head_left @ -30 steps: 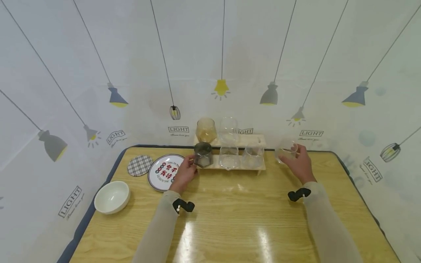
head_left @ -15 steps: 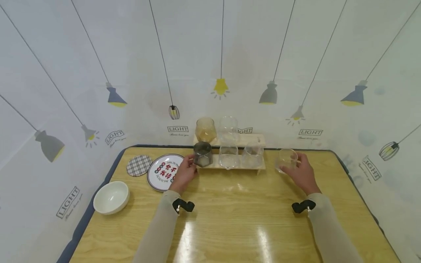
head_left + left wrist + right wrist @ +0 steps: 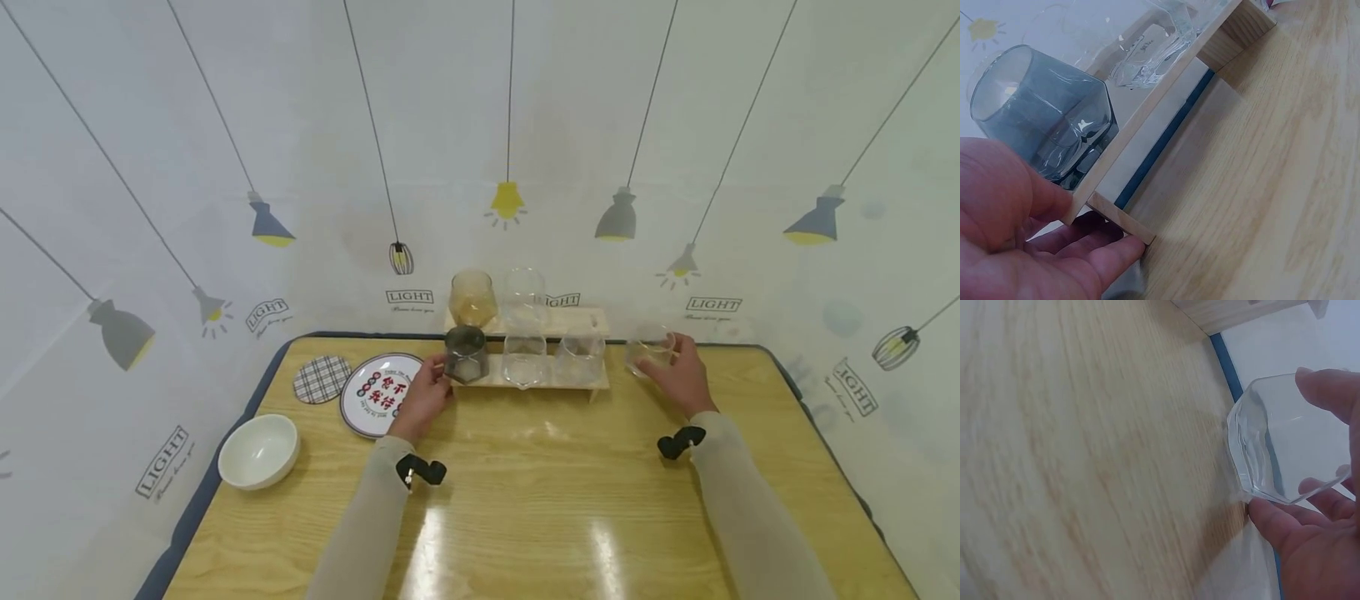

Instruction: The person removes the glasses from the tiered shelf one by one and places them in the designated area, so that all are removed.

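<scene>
A two-tier wooden rack (image 3: 540, 380) stands at the back of the table with several glasses on it. My left hand (image 3: 426, 400) grips the left end of its lower shelf, thumb on top and fingers underneath in the left wrist view. Just beside the thumb sits a smoky grey glass (image 3: 1047, 112). Two clear glasses, a middle one (image 3: 524, 362) and a right one (image 3: 579, 357), share that shelf. An amber glass (image 3: 472, 300) and another clear glass (image 3: 524, 296) stand on the upper tier. Right of the rack, my right hand (image 3: 684, 375) holds a clear faceted glass (image 3: 1291, 437) between thumb and fingers.
On the left lie a plaid coaster (image 3: 322, 379), a white plate with red characters (image 3: 375, 417) and a white bowl (image 3: 258, 454). A lamp-printed cloth wall (image 3: 570, 100) rises right behind the wooden table (image 3: 540, 492).
My right hand with the clear glass came slightly toward me half a second ago, then moved back toward the wall. The left hand keeps its grip on the rack.
</scene>
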`<action>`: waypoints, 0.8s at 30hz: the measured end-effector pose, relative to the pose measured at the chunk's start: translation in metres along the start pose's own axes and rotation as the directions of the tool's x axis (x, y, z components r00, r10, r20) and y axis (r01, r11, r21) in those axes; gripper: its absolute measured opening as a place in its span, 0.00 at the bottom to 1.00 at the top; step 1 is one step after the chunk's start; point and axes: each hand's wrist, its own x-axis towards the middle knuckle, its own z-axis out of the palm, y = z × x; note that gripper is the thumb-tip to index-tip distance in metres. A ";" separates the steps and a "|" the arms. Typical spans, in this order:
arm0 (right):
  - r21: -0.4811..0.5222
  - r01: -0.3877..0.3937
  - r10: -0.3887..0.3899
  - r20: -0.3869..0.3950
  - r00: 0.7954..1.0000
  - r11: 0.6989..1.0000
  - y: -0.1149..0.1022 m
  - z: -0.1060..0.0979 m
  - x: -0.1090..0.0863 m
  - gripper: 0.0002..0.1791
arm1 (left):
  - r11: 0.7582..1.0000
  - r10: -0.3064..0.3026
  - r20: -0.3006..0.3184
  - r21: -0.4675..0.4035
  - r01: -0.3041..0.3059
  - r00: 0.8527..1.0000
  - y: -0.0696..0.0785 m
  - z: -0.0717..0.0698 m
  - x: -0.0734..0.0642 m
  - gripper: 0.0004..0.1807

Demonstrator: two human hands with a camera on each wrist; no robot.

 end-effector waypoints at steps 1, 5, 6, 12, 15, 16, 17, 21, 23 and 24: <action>0.000 0.005 -0.005 -0.007 1.000 1.000 -0.001 -0.001 0.000 0.53 | 1.000 -0.001 0.000 -0.007 0.001 1.000 0.000 0.000 0.000 0.24; 0.014 0.032 -0.031 -0.023 0.999 0.999 -0.004 -0.007 -0.001 0.59 | 1.000 -0.005 0.001 -0.018 0.005 1.000 0.001 0.000 0.000 0.24; 0.020 0.041 -0.041 -0.030 0.999 0.999 -0.007 -0.008 -0.002 0.60 | 1.000 -0.007 -0.001 -0.018 0.007 1.000 0.001 0.000 0.000 0.24; 0.076 0.092 -0.087 -0.059 0.994 0.993 -0.033 -0.019 -0.009 0.57 | 1.000 -0.012 0.000 -0.029 0.012 1.000 0.000 -0.002 0.002 0.24; 0.095 0.110 -0.104 -0.069 0.992 0.989 -0.049 -0.021 -0.012 0.56 | 0.999 -0.018 0.001 -0.030 0.018 1.000 0.001 -0.003 0.002 0.24; 0.096 0.121 -0.114 -0.072 0.991 0.988 -0.055 -0.021 -0.012 0.56 | 0.999 -0.021 -0.003 -0.026 0.021 1.000 0.001 -0.003 0.002 0.24; 0.092 0.139 -0.132 -0.081 0.988 0.986 -0.060 -0.021 -0.013 0.55 | 0.999 -0.021 -0.007 -0.026 0.021 1.000 0.001 -0.002 0.002 0.24; 0.095 0.210 -0.200 -0.105 0.974 0.973 -0.083 -0.015 -0.013 0.52 | 1.000 -0.016 -0.017 -0.022 0.015 1.000 0.001 0.000 0.002 0.24; 0.105 0.241 -0.229 -0.110 0.967 0.965 -0.095 -0.009 -0.012 0.50 | 1.000 -0.009 -0.016 -0.019 0.009 1.000 0.000 0.001 0.002 0.24; 0.116 0.252 -0.240 -0.106 0.965 0.961 -0.101 -0.006 -0.012 0.50 | 1.000 -0.007 -0.015 -0.016 0.006 1.000 0.000 0.002 0.002 0.24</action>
